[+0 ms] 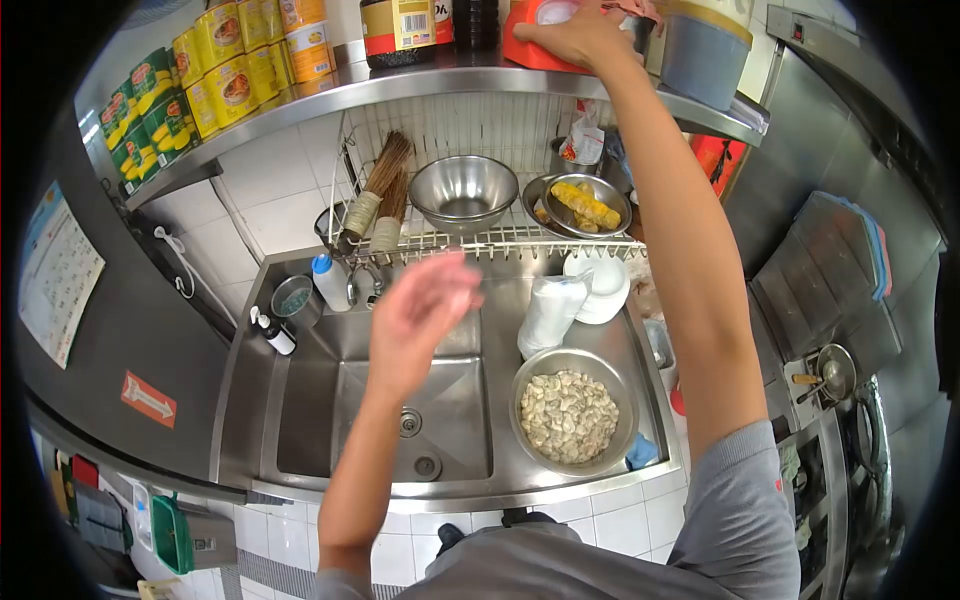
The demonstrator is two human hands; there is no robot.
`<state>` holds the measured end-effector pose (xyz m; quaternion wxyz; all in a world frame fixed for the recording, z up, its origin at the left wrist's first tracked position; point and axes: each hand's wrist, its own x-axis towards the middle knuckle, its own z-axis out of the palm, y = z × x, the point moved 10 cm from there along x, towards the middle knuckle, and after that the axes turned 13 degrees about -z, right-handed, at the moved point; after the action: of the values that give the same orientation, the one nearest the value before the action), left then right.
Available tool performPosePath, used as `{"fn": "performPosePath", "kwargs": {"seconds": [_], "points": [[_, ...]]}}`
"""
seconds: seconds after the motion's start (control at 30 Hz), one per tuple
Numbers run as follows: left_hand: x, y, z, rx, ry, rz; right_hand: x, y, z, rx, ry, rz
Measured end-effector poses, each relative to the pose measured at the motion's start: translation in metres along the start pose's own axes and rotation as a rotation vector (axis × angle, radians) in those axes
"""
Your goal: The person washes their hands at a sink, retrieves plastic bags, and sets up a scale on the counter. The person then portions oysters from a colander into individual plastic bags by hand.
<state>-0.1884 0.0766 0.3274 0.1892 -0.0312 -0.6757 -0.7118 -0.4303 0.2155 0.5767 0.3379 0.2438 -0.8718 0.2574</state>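
Observation:
My right hand (585,35) is raised to the overhead shelf, over a red container (535,48) with something white inside. Its thumb stretches across the container's front, while the fingertips are partly cut off at the top edge, so I cannot tell whether it grips. Blurred by motion, my left hand (425,310) hangs in the air above the sink (410,400), fingers loosely bent and apart with nothing in them. On the drainboard to the right, a metal bowl (628,430) holds many pale, greyish pieces of food. Behind it are a wrapped white stack (552,305) and white plates (603,305).
A wire rack (480,248) carries an empty steel bowl (464,195), bundled-stick brushes (385,185) and a bowl of yellow food (585,207). Cans (220,75), a dark jar (400,35) and a grey tub (703,60) line the shelf. Bottles (330,280) stand by the faucet.

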Motion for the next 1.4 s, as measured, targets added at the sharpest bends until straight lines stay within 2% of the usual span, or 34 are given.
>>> {"fn": "performPosePath", "kwargs": {"seconds": [0.1,0.17,0.23,0.3,0.37,0.4,0.43,0.47,0.53,0.57,0.63,0.7,0.77,0.83,0.87,0.97,1.03,1.17,1.27,1.4], "points": [[0.071,0.030,0.040,-0.265,-0.120,-0.079,-0.015,0.004,-0.009,-0.003,-0.008,0.015],[0.115,0.038,0.068,-0.452,-0.129,-0.162,-0.032,-0.003,-0.028,0.084,0.105,-0.121],[0.149,0.044,0.086,-0.571,-0.125,-0.227,-0.059,-0.010,-0.037,0.106,0.087,-0.130],[0.164,0.059,0.106,-0.749,-0.289,-0.154,-0.085,-0.018,-0.050,0.173,0.330,-0.329],[0.151,0.077,0.110,-0.772,-0.336,0.011,-0.114,-0.018,-0.045,0.110,0.317,-0.325],[0.153,0.073,0.104,-0.779,-0.293,0.111,-0.141,-0.033,-0.056,0.040,0.425,-0.438],[0.135,0.065,0.101,-0.780,-0.247,0.099,-0.168,-0.048,-0.067,-0.030,0.535,-0.556],[0.114,0.057,0.096,-0.786,-0.195,0.102,-0.183,-0.051,-0.064,-0.033,0.527,-0.554],[0.071,0.041,0.078,-0.783,-0.074,0.103,-0.211,-0.058,-0.047,0.243,0.410,-0.608],[0.048,0.030,0.064,-0.777,-0.001,0.097,-0.230,-0.061,-0.042,0.245,0.403,-0.606],[0.002,0.001,0.039,-0.764,0.067,0.010,-0.265,-0.076,-0.016,0.359,0.230,-0.687],[-0.043,-0.056,-0.005,-0.872,0.243,-0.091,-0.300,-0.083,0.003,0.432,0.169,-0.730],[-0.087,-0.099,-0.045,-0.818,0.385,-0.119,-0.330,-0.088,0.023,0.507,0.095,-0.770],[-0.125,-0.126,-0.064,-0.777,0.511,-0.206,-0.359,-0.096,0.051,0.628,-0.107,-0.830],[-0.138,-0.144,-0.070,-0.820,0.583,-0.275,-0.367,-0.093,0.061,0.640,-0.119,-0.826],[-0.158,-0.184,-0.081,-0.892,0.552,-0.298,-0.385,-0.091,0.080,0.840,-0.228,-0.889],[-0.162,-0.195,-0.079,-0.939,0.553,-0.315,-0.384,-0.075,0.078,0.813,-0.218,-0.924],[-0.174,-0.241,-0.091,-1.058,0.487,-0.315,-0.359,0.018,0.111,0.408,-0.289,-0.783],[-0.184,-0.291,-0.105,-1.015,0.493,-0.436,-0.331,0.087,0.141,0.198,-0.359,-0.672],[-0.184,-0.362,-0.115,-0.861,0.501,-0.622,-0.307,0.124,0.181,0.106,-0.446,-0.627]]}}
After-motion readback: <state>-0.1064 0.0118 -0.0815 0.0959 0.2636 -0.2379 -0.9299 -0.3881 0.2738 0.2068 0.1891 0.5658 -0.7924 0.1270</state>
